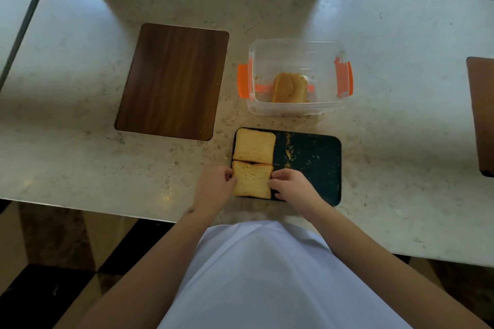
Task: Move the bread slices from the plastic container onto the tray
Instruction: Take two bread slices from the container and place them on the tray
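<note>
— What do the bread slices look like from where you stand?

— Golden and square, with a darker crust edge. Two lie flat on the dark tray [315,165], filling its left half: the far slice [254,145] and the near slice [252,180], edges touching. The tray's right half is bare apart from scattered crumbs [288,151].

— And the hands?

— Both are on the near slice. The left hand [213,187] pinches its left edge, fingers curled in; the right hand [291,185] grips its right edge the same way, fingers bent and close together. The slice sits between the two hands, flat on the tray or nearly so; I cannot tell if it is fully down.

— Anything left in the plastic container?

— Yes. The clear plastic container [296,48] with orange clips stands just beyond the tray, lid off, and there is browner bread [290,88] at its bottom. It looks like one piece, though through the plastic I cannot tell if more are stacked there.

— So the count?

— Two slices on the tray, at least one in the container, one tray, one container. A wooden board [173,80] lies to the left on the stone counter [80,155], apart from everything else.
</note>
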